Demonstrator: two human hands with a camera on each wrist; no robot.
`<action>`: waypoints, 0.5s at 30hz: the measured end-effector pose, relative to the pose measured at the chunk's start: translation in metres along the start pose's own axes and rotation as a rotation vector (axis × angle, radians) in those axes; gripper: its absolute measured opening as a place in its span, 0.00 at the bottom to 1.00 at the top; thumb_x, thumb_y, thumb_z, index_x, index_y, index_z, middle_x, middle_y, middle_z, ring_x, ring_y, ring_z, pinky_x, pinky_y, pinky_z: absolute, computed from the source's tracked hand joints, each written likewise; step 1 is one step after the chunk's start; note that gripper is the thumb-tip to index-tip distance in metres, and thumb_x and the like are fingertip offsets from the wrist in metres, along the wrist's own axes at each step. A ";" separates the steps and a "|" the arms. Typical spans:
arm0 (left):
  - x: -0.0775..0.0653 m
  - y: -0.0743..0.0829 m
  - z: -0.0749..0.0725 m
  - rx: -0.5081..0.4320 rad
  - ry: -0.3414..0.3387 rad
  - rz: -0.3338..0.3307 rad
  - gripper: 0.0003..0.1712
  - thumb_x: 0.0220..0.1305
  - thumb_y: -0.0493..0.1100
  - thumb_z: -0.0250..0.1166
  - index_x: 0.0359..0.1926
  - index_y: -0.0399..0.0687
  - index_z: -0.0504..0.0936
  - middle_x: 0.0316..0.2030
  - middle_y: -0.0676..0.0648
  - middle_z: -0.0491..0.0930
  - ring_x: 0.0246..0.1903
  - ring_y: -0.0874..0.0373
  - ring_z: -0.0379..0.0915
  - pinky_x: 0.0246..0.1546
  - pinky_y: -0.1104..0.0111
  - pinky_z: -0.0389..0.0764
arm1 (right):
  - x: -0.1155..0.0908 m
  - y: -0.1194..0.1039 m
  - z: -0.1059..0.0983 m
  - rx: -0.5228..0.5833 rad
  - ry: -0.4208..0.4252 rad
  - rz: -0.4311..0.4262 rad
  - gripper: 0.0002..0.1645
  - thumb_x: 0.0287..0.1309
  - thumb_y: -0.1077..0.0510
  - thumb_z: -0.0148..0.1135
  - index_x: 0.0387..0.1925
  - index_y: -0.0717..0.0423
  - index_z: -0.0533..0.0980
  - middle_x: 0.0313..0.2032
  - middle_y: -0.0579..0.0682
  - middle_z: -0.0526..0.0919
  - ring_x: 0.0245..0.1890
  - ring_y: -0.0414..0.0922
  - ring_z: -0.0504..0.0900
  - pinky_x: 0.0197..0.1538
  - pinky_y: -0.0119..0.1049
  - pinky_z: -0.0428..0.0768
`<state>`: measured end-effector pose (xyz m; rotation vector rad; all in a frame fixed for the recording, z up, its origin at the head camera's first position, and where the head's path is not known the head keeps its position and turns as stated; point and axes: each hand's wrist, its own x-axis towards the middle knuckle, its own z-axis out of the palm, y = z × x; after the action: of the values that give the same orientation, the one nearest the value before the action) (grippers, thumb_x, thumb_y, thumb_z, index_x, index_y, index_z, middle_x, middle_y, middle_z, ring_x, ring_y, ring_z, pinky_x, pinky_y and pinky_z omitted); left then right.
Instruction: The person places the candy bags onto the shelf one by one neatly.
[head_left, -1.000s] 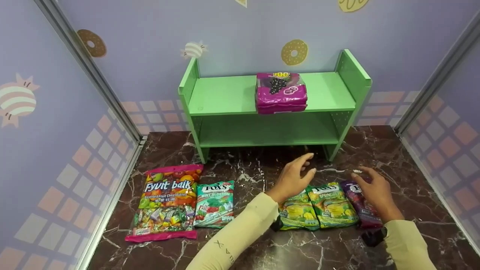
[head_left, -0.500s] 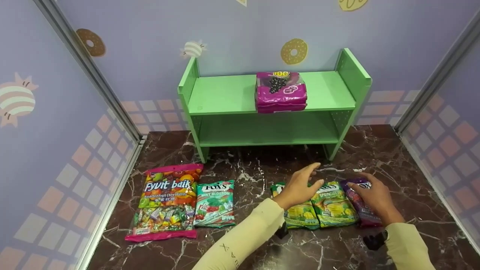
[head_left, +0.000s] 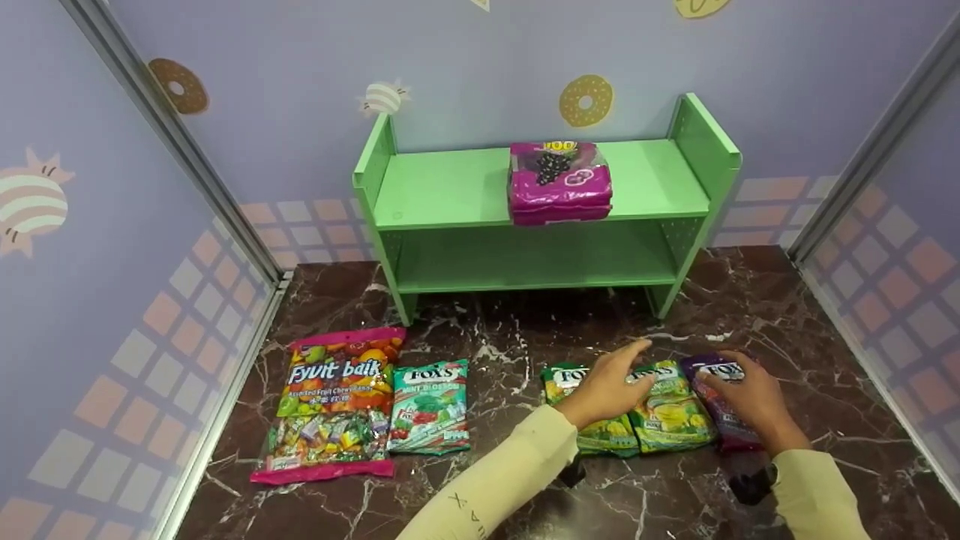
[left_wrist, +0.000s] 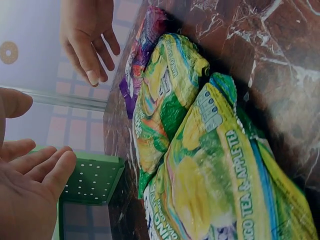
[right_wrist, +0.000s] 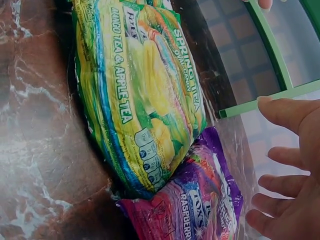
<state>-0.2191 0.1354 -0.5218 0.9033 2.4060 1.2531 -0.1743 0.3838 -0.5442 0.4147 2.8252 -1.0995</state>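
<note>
On the dark marble surface lie two yellow-green Fox's candy bags side by side, the left one [head_left: 604, 435] partly behind my left hand [head_left: 609, 386]. That hand hovers over the pair, fingers extended, holding nothing. The right one of the pair, labelled Spring Tea [right_wrist: 145, 95], touches a purple Fox's candy bag [head_left: 724, 420]. Above the purple bag is my right hand [head_left: 750, 397], covering part of it in the head view. Its fingers are spread and hold nothing in the right wrist view, where a gap shows between them and the bags.
A green two-tier shelf [head_left: 450, 187] stands behind the bags. On its top board sits a purple grape-printed pack [head_left: 561, 184]. To the left lie a mint Fox's bag [head_left: 430, 409] and a large Fyvit baik candy bag [head_left: 337, 405]. Patterned walls [head_left: 465, 60] enclose the sides and back.
My left hand has moved right and nearer the front, from over the left yellow-green bag toward the other. My right hand has come slightly nearer over the purple bag. The bags stay in place.
</note>
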 end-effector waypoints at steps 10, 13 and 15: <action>-0.001 0.001 0.012 0.042 -0.044 0.010 0.31 0.73 0.54 0.52 0.73 0.64 0.56 0.69 0.56 0.65 0.60 0.60 0.72 0.56 0.69 0.76 | -0.005 0.012 -0.002 0.030 -0.014 0.024 0.53 0.62 0.33 0.55 0.72 0.65 0.52 0.68 0.76 0.56 0.60 0.71 0.67 0.50 0.59 0.74; -0.001 0.001 0.016 0.030 -0.055 0.005 0.31 0.72 0.54 0.53 0.73 0.65 0.56 0.69 0.56 0.64 0.61 0.61 0.71 0.56 0.69 0.76 | -0.006 0.016 -0.001 0.016 -0.008 0.030 0.53 0.62 0.33 0.55 0.72 0.66 0.53 0.68 0.77 0.55 0.63 0.73 0.62 0.55 0.64 0.71; -0.002 0.001 0.018 0.015 -0.065 -0.007 0.31 0.72 0.55 0.53 0.73 0.66 0.56 0.69 0.57 0.64 0.62 0.61 0.70 0.56 0.69 0.77 | -0.006 0.019 -0.001 0.009 -0.002 0.031 0.52 0.62 0.34 0.56 0.72 0.66 0.53 0.68 0.77 0.55 0.64 0.74 0.60 0.58 0.66 0.67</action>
<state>-0.2080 0.1458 -0.5312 0.9246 2.3696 1.1856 -0.1634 0.3963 -0.5552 0.4562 2.8030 -1.1059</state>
